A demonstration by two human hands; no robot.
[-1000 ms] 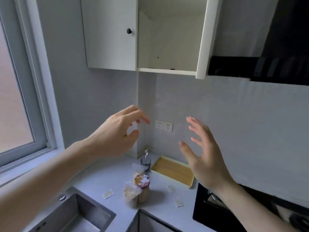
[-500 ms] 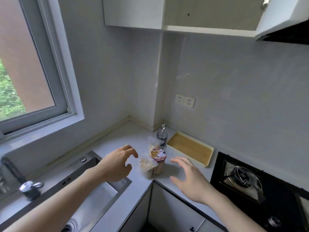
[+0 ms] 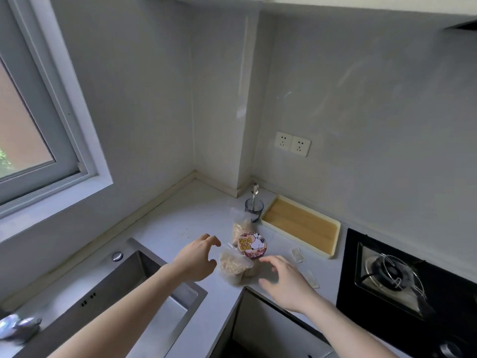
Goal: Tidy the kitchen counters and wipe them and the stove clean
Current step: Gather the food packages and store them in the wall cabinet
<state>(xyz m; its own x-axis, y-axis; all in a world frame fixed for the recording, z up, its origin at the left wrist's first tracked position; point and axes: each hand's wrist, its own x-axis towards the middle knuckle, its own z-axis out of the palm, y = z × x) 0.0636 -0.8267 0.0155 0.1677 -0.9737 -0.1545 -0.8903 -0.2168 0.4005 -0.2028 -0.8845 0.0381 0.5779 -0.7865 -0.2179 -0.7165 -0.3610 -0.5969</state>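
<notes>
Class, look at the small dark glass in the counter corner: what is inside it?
A metal spoon stands in the glass, its handle end sticking out above the rim. The tinted wall hides whether the glass holds anything else.

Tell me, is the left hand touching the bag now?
Apart. In the head view the left hand hovers with its fingers curled, and a strip of bare counter shows between its fingertips and the bag.

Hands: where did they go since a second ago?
Both hands came down from by the cupboard: left hand and right hand now flank the bags and cup, holding nothing. Bags, cup and tray stayed put.
</notes>
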